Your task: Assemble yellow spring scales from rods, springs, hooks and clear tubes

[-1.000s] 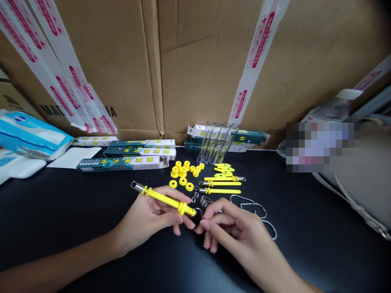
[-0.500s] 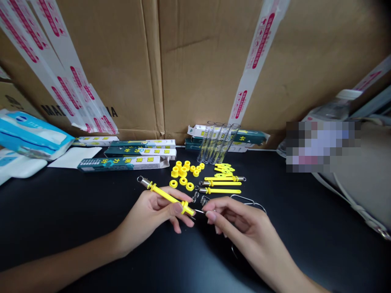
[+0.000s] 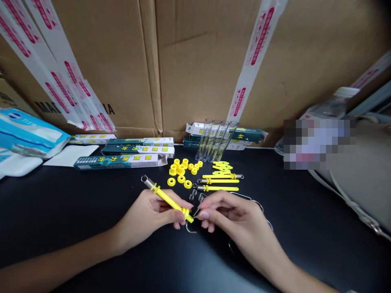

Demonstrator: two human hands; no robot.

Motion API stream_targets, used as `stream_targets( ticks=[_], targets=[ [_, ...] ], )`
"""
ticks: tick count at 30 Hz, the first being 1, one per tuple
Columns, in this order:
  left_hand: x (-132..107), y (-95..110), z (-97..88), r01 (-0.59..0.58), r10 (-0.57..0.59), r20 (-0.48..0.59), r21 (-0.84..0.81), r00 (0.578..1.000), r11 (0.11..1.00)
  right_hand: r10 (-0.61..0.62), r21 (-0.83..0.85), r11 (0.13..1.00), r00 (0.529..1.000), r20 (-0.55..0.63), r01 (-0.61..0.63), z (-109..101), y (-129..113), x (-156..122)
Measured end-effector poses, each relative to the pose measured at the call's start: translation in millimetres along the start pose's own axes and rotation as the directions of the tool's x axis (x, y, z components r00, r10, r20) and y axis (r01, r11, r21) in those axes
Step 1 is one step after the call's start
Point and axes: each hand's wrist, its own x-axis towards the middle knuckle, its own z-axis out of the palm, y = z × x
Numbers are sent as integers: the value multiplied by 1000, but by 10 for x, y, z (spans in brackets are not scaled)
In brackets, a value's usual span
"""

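Observation:
My left hand (image 3: 146,217) grips a yellow plastic rod (image 3: 167,199) of a spring scale between thumb and fingers. The rod slants down to the right, with a metal spring and ring (image 3: 148,182) at its upper end. A yellow collar sits near its lower end. My right hand (image 3: 241,224) pinches a thin metal wire (image 3: 196,213) against that lower end. Below the tip a curved wire hook (image 3: 191,231) shows; whether both belong to one piece I cannot tell. Beyond the hands lie several similar rods (image 3: 221,188) and loose yellow caps and rings (image 3: 181,179).
Clear tubes (image 3: 215,142) stand upright behind the yellow parts. Printed cartons (image 3: 122,160) lie along the cardboard wall (image 3: 195,65). A blue tissue pack (image 3: 33,132) is at left. At right are a plastic bottle (image 3: 332,106) and a pale bag (image 3: 357,179). More wire hooks (image 3: 265,213) lie beside my right hand.
My right hand has moved slightly left and turned, bringing the wire to the rod's lower tip. The curved hook below the tip now shows more. The left hand still holds the rod.

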Motion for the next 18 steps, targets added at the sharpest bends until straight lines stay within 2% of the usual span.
stream_targets(
  ticks=[3,9,15,18],
  targets=[
    [12,36,-31,-5,5,2,42,1000,999,16,22,1000,1000,23,-17,34,43,2],
    [-3,72,-47,-45,49,-37,114,998,992,-68,-33,997,995,77,70,99,71,-53],
    [-32,65,14,-93,98,-53,95,994,991,-115,-152,979,985,126,133,155,125,-79],
    [-37,75,19,-68,70,-28,80,997,995,-125,-192,970,985,123,147,161,159,-71]
  ],
)
